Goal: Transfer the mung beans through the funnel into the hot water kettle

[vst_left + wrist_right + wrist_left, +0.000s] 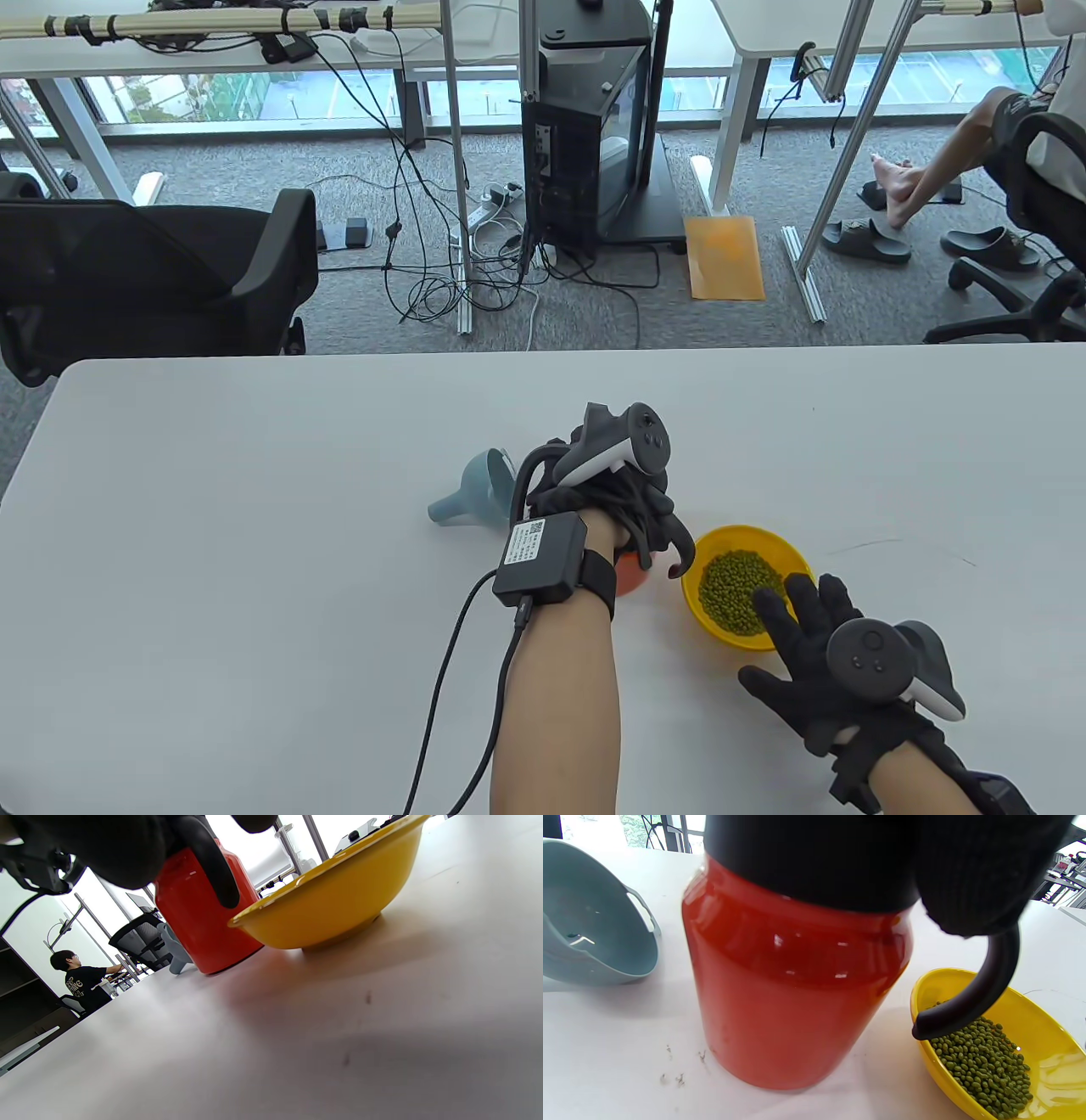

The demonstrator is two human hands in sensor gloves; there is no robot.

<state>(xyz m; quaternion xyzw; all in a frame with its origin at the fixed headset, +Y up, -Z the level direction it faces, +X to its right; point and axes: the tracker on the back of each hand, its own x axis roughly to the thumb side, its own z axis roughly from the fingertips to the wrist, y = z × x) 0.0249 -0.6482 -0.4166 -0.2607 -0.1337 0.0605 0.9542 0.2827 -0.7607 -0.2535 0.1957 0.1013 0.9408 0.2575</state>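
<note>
Nearest the bottom right of the table view, the right hand (836,654) lies flat with fingers spread, its fingertips over the near rim of the yellow bowl (721,543) and gripping nothing; the mung beans (738,592) sit heaped inside that bowl. Just left of the bowl stands the red kettle (793,984), almost touching it; the left hand (607,492) rests on the kettle's black top (814,861), though whether it clamps the lid or only covers it I cannot tell. Beyond, toward centre left, the grey-blue funnel (479,492) lies on its side on the white table (254,509). The step appears to be opening the kettle; it would go best with the body kept planted while the top is turned, so the black handle (980,993) overhanging the bowl does not knock it; next, the funnel needs seating upright in the mouth.
</note>
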